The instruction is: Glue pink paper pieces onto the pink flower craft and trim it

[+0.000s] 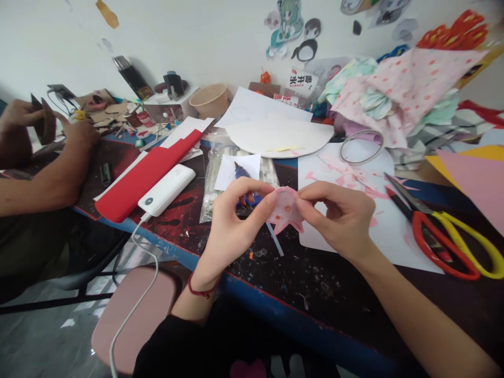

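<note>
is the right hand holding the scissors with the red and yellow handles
No, the scissors lie apart from the right hand, whose thumb and finger pinch the edge of a small pink piece.

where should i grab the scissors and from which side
Take the scissors by the red handle and yellow handle, probably with the right hand from the near right side. The wide loops lie that way, while the blades point away from the person. That hand would first have to let go of the pink piece.
</note>
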